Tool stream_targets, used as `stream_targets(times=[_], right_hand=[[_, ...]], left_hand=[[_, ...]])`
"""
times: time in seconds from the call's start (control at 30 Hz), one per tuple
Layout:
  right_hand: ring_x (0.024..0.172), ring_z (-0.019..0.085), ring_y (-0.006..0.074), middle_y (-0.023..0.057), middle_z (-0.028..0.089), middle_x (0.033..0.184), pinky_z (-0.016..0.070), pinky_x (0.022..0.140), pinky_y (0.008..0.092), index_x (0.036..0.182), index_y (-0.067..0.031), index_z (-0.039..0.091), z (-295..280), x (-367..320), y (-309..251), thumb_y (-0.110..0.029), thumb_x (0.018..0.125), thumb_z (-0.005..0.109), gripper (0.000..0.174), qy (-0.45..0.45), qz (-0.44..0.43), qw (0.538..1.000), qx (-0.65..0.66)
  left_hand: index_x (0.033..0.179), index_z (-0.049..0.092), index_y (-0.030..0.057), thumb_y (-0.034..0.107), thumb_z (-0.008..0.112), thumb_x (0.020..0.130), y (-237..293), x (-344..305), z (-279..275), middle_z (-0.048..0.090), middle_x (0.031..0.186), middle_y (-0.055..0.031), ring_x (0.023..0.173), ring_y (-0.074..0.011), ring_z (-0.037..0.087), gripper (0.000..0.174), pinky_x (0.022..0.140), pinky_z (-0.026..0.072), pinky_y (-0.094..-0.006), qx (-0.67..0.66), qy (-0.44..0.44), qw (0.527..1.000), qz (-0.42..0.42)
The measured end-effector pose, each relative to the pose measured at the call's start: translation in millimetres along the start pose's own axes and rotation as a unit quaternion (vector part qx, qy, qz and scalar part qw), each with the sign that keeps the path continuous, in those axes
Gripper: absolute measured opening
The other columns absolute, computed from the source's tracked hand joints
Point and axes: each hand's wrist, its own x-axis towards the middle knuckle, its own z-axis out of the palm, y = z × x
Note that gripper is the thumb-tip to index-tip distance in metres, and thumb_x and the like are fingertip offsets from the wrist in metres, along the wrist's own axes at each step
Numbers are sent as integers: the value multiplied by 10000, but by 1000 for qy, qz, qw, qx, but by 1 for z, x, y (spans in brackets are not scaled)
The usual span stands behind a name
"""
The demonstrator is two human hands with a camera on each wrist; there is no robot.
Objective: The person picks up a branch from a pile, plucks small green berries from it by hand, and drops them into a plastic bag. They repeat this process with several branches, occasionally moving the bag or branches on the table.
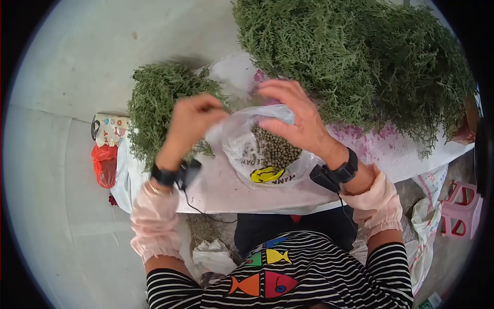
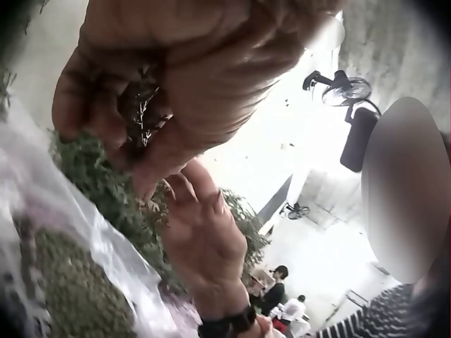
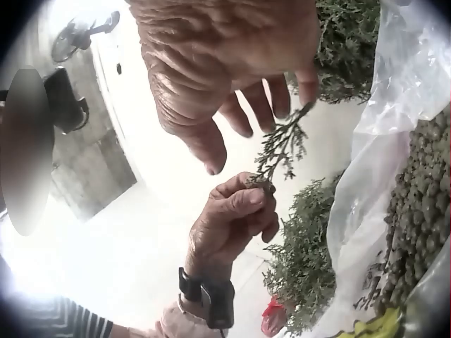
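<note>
My left hand [image 1: 191, 123] pinches a small green conifer sprig [image 3: 285, 144] between thumb and fingers, clearest in the right wrist view. The sprig's tip points up toward my right hand [image 1: 303, 121], whose fingers are spread and hold nothing. Both hands are raised over a clear plastic bag [image 1: 234, 149], left hand at its left rim, right hand over its upper right. Inside the bag lie many small round greenish-brown seeds [image 1: 278, 154]. Close by the left hand is a smaller heap of conifer branches [image 1: 154, 98].
A large heap of conifer branches [image 1: 329, 51] covers the table's far right. White cloth with pink stains [image 1: 355, 149] spreads over the table. A red bag [image 1: 105, 167] is at the left edge, a pink stool [image 1: 461, 211] at right. Other people [image 2: 278, 292] are in the background.
</note>
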Motion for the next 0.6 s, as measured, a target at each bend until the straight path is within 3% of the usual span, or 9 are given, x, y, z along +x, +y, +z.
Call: stream_targets(times=[0.1,0.17,0.23,0.33,0.4,0.5,0.6], right_hand=[[805,577,127,40,611,892,470,767,248,1073,-19,565,11,-15,-10,-131,798,669,315,-94,36,987,126],[788,585,138,37,613,859,476,762,254,1084,-24,565,17,-19,-13,-129,793,674,328,-143,54,971,186],[752,587,132,41,620,864,485,731,258,1075,-6,562,18,-21,-15,-113,804,661,308,-157,158,938,264],[714,585,129,51,628,857,487,695,257,1075,-1,563,16,-23,-3,-106,818,643,290,-170,252,898,319],[674,581,128,66,637,839,483,655,251,1084,-6,565,14,-23,9,-108,836,621,274,-170,335,853,362],[642,567,115,70,634,811,473,626,242,1039,-6,573,12,-23,13,-85,849,594,207,-120,341,856,369],[627,560,108,73,633,795,466,609,236,993,-7,578,12,-19,14,-73,857,575,151,-98,362,840,393]], left_hand=[[826,633,-3,-24,679,735,-12,-38,46,625,750,5,663,-37,549,104,565,441,-183,-93,-37,995,22],[860,629,-7,-27,674,740,-22,-40,68,631,763,-15,668,-53,564,130,566,457,-197,-137,-10,990,28],[894,625,-11,-31,668,745,-31,-38,84,636,776,-34,674,-69,578,156,568,472,-212,-187,12,982,38],[995,600,-20,7,676,756,-40,-28,96,640,802,-75,622,-103,583,252,522,484,-223,-476,31,879,10],[1022,587,-21,10,668,766,-37,-28,98,638,804,-81,615,-114,587,270,515,492,-232,-496,60,866,-8],[1075,561,-23,17,652,787,-33,-29,98,635,806,-93,600,-134,595,305,501,507,-250,-525,112,843,-43],[1062,576,-20,47,645,804,-37,-41,104,627,782,-74,594,-123,593,275,498,506,-238,-533,39,840,-92]])
